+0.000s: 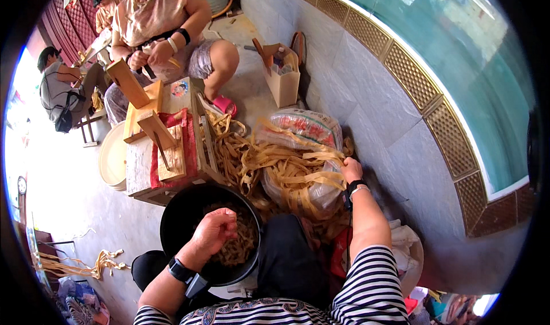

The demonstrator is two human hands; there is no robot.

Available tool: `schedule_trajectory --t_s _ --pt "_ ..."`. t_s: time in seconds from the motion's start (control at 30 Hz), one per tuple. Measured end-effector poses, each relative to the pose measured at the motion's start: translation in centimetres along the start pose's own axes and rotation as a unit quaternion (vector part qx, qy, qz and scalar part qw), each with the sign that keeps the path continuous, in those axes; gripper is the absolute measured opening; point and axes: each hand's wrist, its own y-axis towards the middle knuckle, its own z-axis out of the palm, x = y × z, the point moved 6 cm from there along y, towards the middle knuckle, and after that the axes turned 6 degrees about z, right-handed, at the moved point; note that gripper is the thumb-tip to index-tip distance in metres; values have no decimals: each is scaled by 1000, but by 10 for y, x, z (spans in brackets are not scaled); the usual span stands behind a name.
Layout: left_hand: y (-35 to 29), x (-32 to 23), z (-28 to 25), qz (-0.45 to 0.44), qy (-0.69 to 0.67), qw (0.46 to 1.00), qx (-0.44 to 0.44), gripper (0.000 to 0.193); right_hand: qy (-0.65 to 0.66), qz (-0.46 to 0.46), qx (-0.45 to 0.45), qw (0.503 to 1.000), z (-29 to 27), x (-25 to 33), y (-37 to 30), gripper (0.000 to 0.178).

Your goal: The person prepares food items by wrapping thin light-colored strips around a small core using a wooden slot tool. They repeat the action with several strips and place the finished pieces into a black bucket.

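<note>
My left hand (215, 231) hangs over a black bucket (171, 230), its fingers curled closed; whatever they may hold is hidden. Short, twisted brownish pieces (243, 245) lie inside the bucket. On the right, my right hand (351, 170) is closed on the end of a long, flat tan strip (309, 147). That strip runs over a heap of similar tan strips (275, 167), which drape across stuffed plastic sacks (306, 124). I cannot tell what material the strips are.
Ahead stands a wooden box-like stand (140, 167) with upright blocks and a red cloth. Across it a person (154, 21) works with both hands; other people sit behind. A carton (283, 81) stands by the grey tiled wall (366, 84). More strips (103, 263) hang at left.
</note>
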Motion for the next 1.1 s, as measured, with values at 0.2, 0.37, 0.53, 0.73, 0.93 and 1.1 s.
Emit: schedule_trajectory --t_s 0.2,0.37,0.53,0.73,0.93,1.1 --pt "0 3 11 14 19 999 24 8 -65 -74 -62 993 -48 -11 20 20" --pt "-20 -8 8 51 -22 998 42 9 497 -50 99 861 -180 95 -7 19" --pt "-49 -42 21 118 -25 989 88 9 554 -340 22 759 -355 261 -84 12" --pt "-94 -90 54 273 91 930 228 31 328 -651 -250 637 -451 380 -275 15" --pt "-143 -121 40 438 43 877 190 60 460 -569 262 629 -239 428 -347 19" --pt "-112 -120 -5 355 -190 908 116 37 448 -372 499 642 -147 409 -352 27"
